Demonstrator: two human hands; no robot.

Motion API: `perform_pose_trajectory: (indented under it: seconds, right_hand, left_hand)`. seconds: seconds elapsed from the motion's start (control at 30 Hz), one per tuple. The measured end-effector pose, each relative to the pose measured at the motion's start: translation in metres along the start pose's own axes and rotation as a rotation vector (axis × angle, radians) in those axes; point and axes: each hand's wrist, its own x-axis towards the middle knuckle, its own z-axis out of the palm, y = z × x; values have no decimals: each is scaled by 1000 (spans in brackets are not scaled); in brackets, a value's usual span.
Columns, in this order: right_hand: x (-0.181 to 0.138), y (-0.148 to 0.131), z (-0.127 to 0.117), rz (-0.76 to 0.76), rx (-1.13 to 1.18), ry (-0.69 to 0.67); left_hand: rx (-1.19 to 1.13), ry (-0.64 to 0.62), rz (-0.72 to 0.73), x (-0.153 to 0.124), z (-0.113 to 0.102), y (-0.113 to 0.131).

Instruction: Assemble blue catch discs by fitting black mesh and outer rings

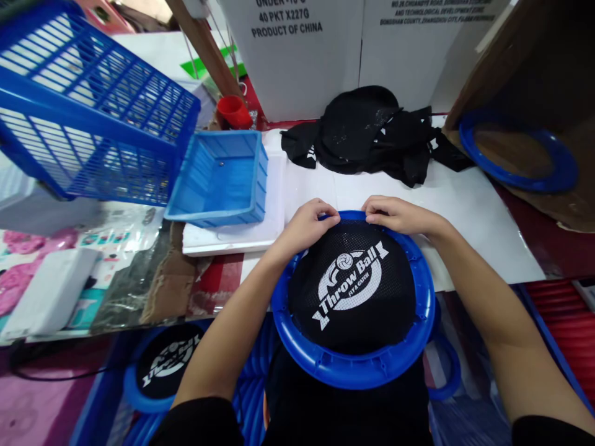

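A blue plastic ring (325, 362) with black mesh stretched over it, printed "Throw Ball" (351, 286), lies in front of me at the table's near edge. My left hand (307, 224) is closed, its fingers pinching the mesh at the ring's far rim. Just to the right on the same far rim, my right hand (395, 214) is also closed, pinching the mesh edge. A heap of loose black mesh pieces (367, 133) lies farther back on the white sheet (469, 210).
A small blue tray (218, 179) and a big blue crate (83, 105) stand at the left, a red cup (233, 111) behind them. White cartons (297, 56) line the back. An empty blue ring (518, 152) sits at the right. Finished discs (165, 365) lie below left.
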Motion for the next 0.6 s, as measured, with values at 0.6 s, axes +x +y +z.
perform_pose_trajectory:
  seconds: [0.6]
  right_hand:
    - [-1, -1, 0, 5, 1, 4]
  left_hand:
    - [-109, -87, -106, 18, 1, 1]
